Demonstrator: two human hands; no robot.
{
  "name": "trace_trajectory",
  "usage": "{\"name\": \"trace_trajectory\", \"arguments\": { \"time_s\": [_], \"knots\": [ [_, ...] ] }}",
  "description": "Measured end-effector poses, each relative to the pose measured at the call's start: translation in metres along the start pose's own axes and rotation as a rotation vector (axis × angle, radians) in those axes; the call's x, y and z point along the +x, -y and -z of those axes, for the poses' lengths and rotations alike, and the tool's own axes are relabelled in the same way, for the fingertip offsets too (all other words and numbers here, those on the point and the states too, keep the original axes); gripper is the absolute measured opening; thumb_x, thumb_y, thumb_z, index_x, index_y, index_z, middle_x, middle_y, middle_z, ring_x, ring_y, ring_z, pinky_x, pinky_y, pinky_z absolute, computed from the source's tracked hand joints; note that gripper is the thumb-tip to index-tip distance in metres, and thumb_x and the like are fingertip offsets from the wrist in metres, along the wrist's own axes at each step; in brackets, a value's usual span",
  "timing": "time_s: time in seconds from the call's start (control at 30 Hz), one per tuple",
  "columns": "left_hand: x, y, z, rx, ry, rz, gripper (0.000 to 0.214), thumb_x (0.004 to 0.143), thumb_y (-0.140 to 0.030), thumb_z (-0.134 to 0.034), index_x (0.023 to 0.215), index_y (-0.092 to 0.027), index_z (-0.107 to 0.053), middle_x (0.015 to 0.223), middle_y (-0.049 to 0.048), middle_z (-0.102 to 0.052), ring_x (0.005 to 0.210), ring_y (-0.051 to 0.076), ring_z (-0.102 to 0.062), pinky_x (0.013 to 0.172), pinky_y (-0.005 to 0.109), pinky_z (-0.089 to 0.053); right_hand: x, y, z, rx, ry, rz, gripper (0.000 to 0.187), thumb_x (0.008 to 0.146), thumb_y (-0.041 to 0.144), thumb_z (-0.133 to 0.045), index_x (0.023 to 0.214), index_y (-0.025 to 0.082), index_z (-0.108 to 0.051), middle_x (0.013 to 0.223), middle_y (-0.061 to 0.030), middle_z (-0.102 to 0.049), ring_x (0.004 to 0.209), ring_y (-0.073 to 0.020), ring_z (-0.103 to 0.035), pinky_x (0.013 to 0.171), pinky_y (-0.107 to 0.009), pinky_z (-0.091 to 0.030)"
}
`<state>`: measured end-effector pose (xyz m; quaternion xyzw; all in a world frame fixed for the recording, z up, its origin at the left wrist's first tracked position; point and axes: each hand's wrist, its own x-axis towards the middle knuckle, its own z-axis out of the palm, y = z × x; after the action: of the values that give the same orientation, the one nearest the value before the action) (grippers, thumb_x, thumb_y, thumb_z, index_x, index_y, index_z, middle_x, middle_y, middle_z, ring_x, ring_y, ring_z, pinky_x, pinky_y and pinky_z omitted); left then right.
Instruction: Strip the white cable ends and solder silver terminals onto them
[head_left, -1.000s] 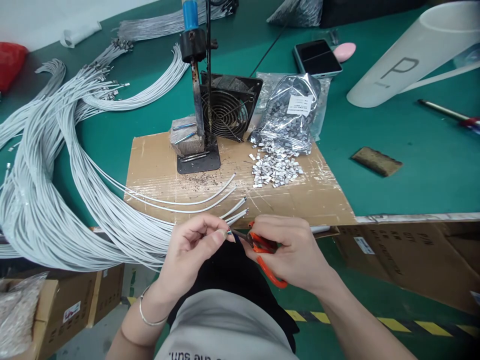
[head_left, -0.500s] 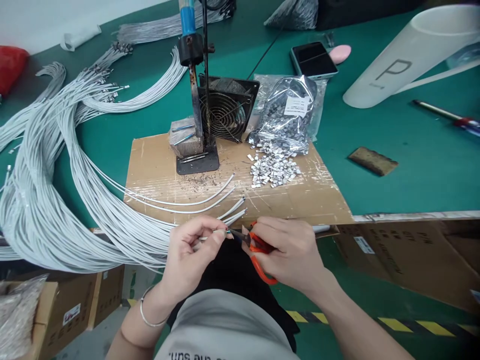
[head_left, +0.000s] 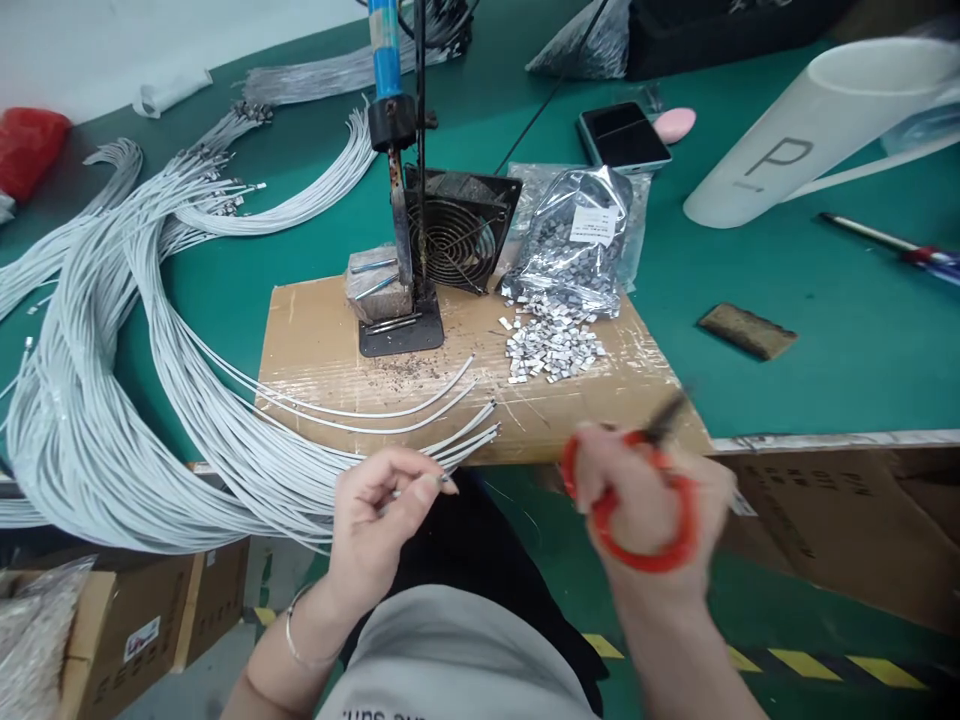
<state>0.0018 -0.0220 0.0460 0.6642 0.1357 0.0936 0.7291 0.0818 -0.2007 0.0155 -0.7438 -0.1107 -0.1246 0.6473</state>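
Here, the left hand (head_left: 379, 520) pinches a cable end (head_left: 445, 480), while the right hand (head_left: 652, 510), well apart, grips scissors (head_left: 646, 561) near the cardboard (head_left: 600, 405).

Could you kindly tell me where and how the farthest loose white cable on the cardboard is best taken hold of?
I'd probably pinch the farthest cable just behind its tip, coming from above and the right: the tip points rightward and away, while neighbouring cables lie along its near side.

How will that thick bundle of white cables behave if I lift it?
The bundle of white cables will probably bend and sag, since it lies in sweeping curves. Strands may slip apart: several ends splay separately over the cardboard.
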Motion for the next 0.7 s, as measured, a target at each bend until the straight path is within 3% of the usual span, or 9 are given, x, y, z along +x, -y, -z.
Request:
{"name": "trace_trajectory", "arguments": {
  "time_s": [0.1,0.27,0.7],
  "knots": [
    [0.006,0.002,0.0,-0.079,0.045,0.022,0.022,0.094,-0.043,-0.079,0.087,-0.022,-0.081,0.072,0.003,-0.075,0.058,0.014,-0.048,0.056,0.027,-0.038,-0.007,-0.002,-0.005,-0.034,0.15,0.036,0.046,0.094,0.017,-0.068,0.056,0.02,-0.041,0.052,0.0045,-0.036,0.047,-0.0091,-0.033,0.044,-0.026,-0.026],
    [0.01,-0.002,-0.005,-0.153,0.051,0.038,0.019,0.093,-0.04,-0.081,0.087,-0.022,-0.08,0.076,0.0022,-0.076,0.062,0.013,-0.049,0.059,0.026,-0.038,-0.013,-0.001,-0.014,-0.129,0.363,0.216,0.041,0.087,0.008,-0.065,0.063,0.021,-0.035,0.06,0.0051,-0.034,0.055,-0.009,-0.03,0.05,-0.026,-0.025],
    [0.009,-0.002,-0.005,-0.139,0.052,0.09,0.024,0.09,-0.045,-0.083,0.086,-0.022,-0.081,0.074,0.0034,-0.076,0.056,0.013,-0.043,0.053,0.028,-0.033,-0.009,0.001,-0.009,-0.191,0.371,0.321,0.04,0.083,0.005,-0.061,0.062,0.022,-0.032,0.057,0.0051,-0.034,0.054,-0.0099,-0.029,0.05,-0.027,-0.022]
  ]
}}
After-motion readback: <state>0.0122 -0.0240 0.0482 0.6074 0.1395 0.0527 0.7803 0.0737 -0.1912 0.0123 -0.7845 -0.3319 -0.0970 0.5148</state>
